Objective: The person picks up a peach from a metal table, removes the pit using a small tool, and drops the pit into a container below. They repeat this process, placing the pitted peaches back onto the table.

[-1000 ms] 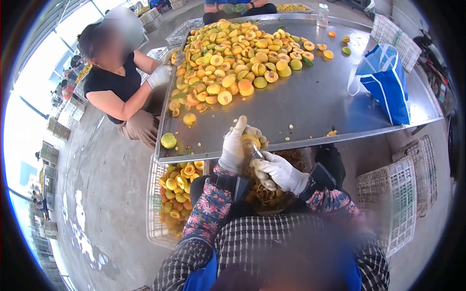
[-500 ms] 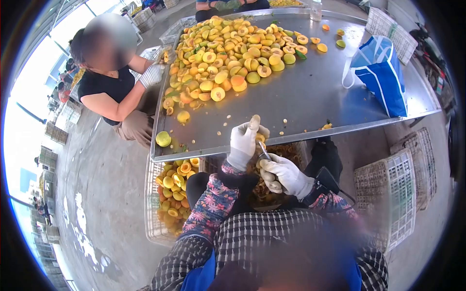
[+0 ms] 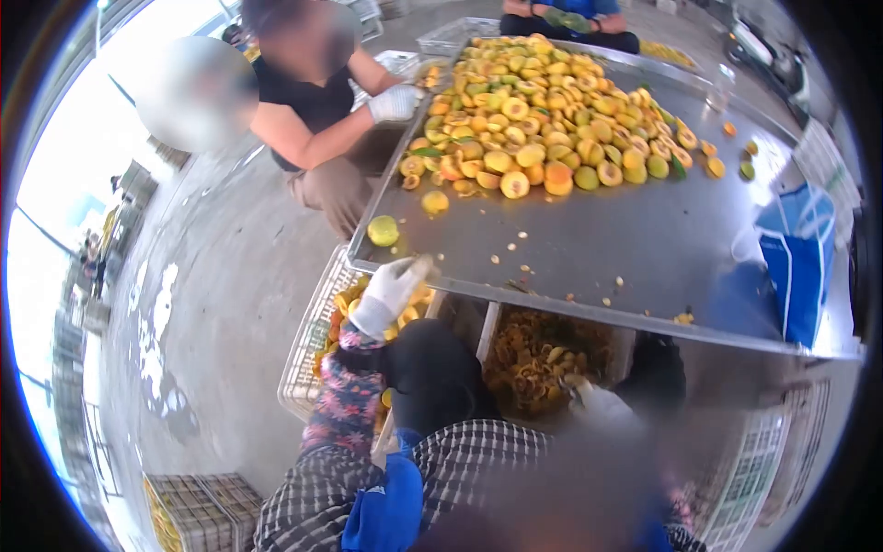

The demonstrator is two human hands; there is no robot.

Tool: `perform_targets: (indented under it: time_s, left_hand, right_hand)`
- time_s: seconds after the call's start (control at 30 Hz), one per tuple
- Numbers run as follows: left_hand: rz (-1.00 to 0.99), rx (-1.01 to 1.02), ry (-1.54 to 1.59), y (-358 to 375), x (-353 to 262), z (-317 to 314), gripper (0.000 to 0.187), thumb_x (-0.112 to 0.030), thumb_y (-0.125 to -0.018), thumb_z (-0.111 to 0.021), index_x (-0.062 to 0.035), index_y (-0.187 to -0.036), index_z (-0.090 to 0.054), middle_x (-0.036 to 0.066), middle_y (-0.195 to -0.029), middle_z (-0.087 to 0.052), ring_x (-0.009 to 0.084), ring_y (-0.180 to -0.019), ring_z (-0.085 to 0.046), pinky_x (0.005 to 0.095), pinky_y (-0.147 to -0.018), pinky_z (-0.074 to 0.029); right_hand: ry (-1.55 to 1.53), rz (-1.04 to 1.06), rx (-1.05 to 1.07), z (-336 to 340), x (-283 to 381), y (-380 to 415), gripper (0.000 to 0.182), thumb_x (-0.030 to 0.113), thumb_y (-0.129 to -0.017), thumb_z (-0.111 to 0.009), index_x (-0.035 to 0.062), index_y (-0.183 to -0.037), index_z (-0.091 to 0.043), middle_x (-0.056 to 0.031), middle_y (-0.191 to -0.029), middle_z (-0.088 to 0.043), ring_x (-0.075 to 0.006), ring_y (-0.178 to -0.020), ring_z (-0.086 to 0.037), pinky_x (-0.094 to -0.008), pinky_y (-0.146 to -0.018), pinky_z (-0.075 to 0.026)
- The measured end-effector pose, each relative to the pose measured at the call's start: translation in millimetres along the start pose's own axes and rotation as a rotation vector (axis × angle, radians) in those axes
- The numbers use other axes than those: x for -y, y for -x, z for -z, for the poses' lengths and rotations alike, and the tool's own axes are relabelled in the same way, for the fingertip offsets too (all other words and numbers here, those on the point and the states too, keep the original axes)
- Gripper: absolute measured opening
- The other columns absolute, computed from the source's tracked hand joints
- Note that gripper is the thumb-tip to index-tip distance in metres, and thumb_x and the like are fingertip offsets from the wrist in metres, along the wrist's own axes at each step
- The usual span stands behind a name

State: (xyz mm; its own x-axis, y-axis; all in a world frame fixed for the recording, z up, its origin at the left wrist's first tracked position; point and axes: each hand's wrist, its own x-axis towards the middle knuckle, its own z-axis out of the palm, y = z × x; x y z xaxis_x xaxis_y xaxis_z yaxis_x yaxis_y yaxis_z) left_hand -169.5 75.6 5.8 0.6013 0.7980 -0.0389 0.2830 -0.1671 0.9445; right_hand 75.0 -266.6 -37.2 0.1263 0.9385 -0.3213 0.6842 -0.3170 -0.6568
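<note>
My left hand [image 3: 394, 293], in a white glove, is above a white crate [image 3: 303, 363] of halved yellow stone fruit [image 3: 340, 308], by the table's front left corner. Its fingers are smeared by motion, so what they hold, if anything, does not show. Low on the right, my gloved right hand [image 3: 600, 403] is closed around a small metal-tipped hand tool [image 3: 574, 381], mostly hidden by the hand. That hand is beside a bin of brownish fruit scraps [image 3: 543, 359] below the table edge. One whole greenish fruit [image 3: 383, 231] lies on the table's left corner.
A metal table [image 3: 589, 239] carries a large heap of halved fruit [image 3: 552, 120] and scattered pits. A blue bag [image 3: 796, 267] stands at its right end. At the left sits a co-worker [image 3: 313, 120]; another person [image 3: 570, 23] sits behind. Crates [image 3: 202, 511] stand on the floor.
My left hand has moved left and down from in front of the table to the fruit crate, apart from my right hand. My right hand has lowered toward the scraps bin. The view has turned left.
</note>
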Motion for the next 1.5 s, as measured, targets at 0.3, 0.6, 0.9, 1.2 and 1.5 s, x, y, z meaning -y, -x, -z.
perform_targets:
  time_s: [0.3, 0.6, 0.9, 1.2, 1.5]
  left_hand:
    - [-0.217, -0.152, -0.442, -123, 13, 9, 0.048, -0.029, -0.086, -0.069, -0.0015, -0.124, -0.059, 0.016, -0.116, -0.065, 0.0273, -0.107, -0.062, 0.0354, -0.094, -0.049]
    - [-0.084, -0.040, -0.444, -217, 69, -9, 0.048, -0.027, -0.081, -0.070, -0.0088, -0.124, -0.058, 0.017, -0.117, -0.063, 0.0303, -0.105, -0.063, 0.0396, -0.087, -0.052]
    - [0.248, 0.088, 1.361, -115, -24, -29, 0.054, -0.055, -0.093, -0.055, -0.0084, -0.120, -0.060, 0.015, -0.114, -0.066, 0.0330, -0.090, -0.066, 0.0398, -0.070, -0.056]
    - [0.113, -0.058, 1.476, -95, -56, -85, 0.044, -0.037, -0.097, -0.053, -0.0036, -0.127, -0.053, 0.016, -0.118, -0.062, 0.0337, -0.101, -0.062, 0.0447, -0.088, -0.053]
    - [0.151, -0.077, 1.406, -97, -45, -85, 0.041, -0.034, -0.097, -0.049, 0.0029, -0.114, -0.057, 0.017, -0.106, -0.063, 0.0290, -0.093, -0.064, 0.0407, -0.083, -0.055]
  right_hand:
    - [-0.085, 0.031, 0.062, 9, 7, -43, 0.048, 0.022, -0.092, -0.056, 0.0070, -0.135, -0.042, -0.0239, -0.077, -0.064, -0.0416, -0.073, -0.064, -0.0493, -0.066, -0.050]
    - [-0.086, -0.019, 0.251, 24, 7, -68, 0.053, 0.031, -0.094, -0.054, 0.0042, -0.138, -0.041, -0.0300, -0.089, -0.064, -0.0462, -0.087, -0.063, -0.0509, -0.075, -0.049]
    - [-0.246, 0.259, -0.050, 70, 64, -112, 0.037, 0.019, -0.093, -0.058, -0.0007, -0.123, -0.049, -0.0184, -0.077, -0.061, -0.0338, -0.070, -0.063, -0.0395, -0.063, -0.049]
    - [-0.017, 0.362, -0.458, 94, 140, -197, 0.034, 0.015, -0.092, -0.061, 0.0012, -0.120, -0.046, -0.0208, -0.086, -0.064, -0.0412, -0.075, -0.064, -0.0449, -0.063, -0.051]
    - [0.226, 0.216, -0.415, 75, 141, -220, 0.027, 0.016, -0.092, -0.060, 0.0001, -0.107, -0.046, -0.0203, -0.078, -0.065, -0.0415, -0.072, -0.064, -0.0471, -0.060, -0.050]
